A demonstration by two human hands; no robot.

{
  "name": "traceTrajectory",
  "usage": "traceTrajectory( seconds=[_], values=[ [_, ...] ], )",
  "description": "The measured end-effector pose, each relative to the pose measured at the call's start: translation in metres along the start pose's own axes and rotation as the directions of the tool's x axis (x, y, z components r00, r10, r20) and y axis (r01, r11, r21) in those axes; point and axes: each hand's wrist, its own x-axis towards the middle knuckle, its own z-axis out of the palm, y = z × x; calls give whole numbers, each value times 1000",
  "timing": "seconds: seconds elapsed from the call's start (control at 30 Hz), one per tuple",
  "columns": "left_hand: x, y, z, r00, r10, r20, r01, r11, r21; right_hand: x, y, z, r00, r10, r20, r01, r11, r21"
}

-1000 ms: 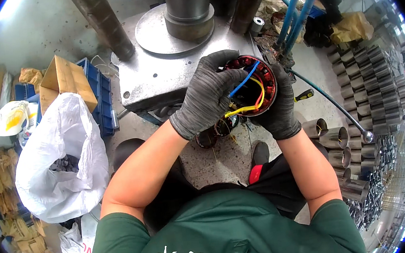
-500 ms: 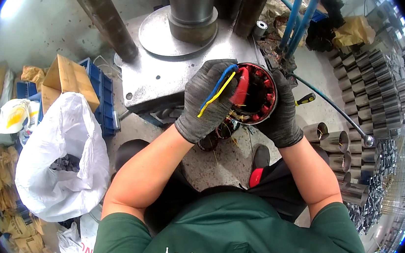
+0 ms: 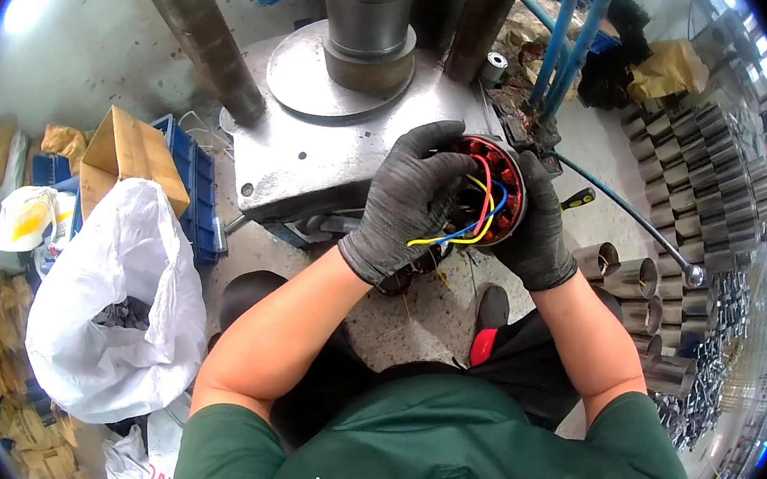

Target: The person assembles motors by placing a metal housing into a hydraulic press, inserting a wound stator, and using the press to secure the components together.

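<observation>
Above my knees I hold a motor stator, a round metal shell with red windings round its inner rim. My right hand, in a dark grey knit glove, is wrapped round its right side. From the left, my gloved left hand is closed on the near-left rim, with its bent fingers at the opening; the fingertips are partly hidden. Red, blue and yellow lead wires loop out across the opening, their loose ends pointing left under my left hand. Below it, more wound stators stand on the floor, partly covered.
A steel press bed with a round plate and ram stands ahead, between thick columns. At left are an open white sack, a cardboard box and a blue crate. Stacked metal sleeves and a ball-ended lever are at right.
The wires have swung from lying over the back of my left hand to hanging across the stator's mouth. Red sleeving inside the opening now shows as a looped wire. The stator is slightly lower.
</observation>
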Motion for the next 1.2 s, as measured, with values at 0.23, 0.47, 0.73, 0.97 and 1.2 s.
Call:
traceTrajectory(
  seconds=[0.23,0.47,0.73,0.97,1.2],
  values=[
    [4,15,-7,986,159,-54,-144,967,212,-4,7,-3,1000,-22,6,22,1000,12],
    [1,13,-4,993,119,-13,-119,993,4,-9,-3,15,996,31,85,-39,995,93],
    [16,30,12,769,-581,266,575,446,-686,-10,-3,9,1000,11,-2,-11,999,40],
    [2,25,-14,979,-110,171,30,910,413,-18,2,-10,987,45,155,-11,976,-218],
    [-2,36,-27,976,-38,213,-2,982,187,-21,-9,9,983,83,165,-44,972,-230]
  ],
)
